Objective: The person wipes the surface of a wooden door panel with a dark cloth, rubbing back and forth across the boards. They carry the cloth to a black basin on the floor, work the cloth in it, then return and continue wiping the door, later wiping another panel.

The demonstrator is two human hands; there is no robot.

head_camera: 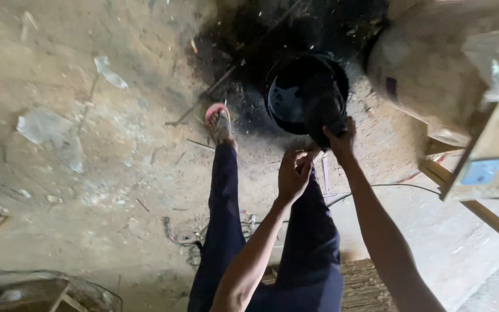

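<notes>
Earthen floor (116,144), soot-blackened around a black round pot (295,95) standing on it ahead of the person's pink sandal (219,122). Dark cloth (321,110) hangs over the pot's rim. Right hand (341,136) grips the cloth's lower end; left hand (293,173), fingers curled, pinches its edge just beside.

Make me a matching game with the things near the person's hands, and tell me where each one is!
Things:
1. Round black metal pot
2. Pink rubber sandal
3. Right hand
4. Clear plastic scrap

Places:
A. On the foot stretched out over the dirt
B. Gripping a dark object at the pot's rim
C. On the soot-blackened ground
D. Lying on pale dirt, far left

Pairs: 1-C, 2-A, 3-B, 4-D
</notes>
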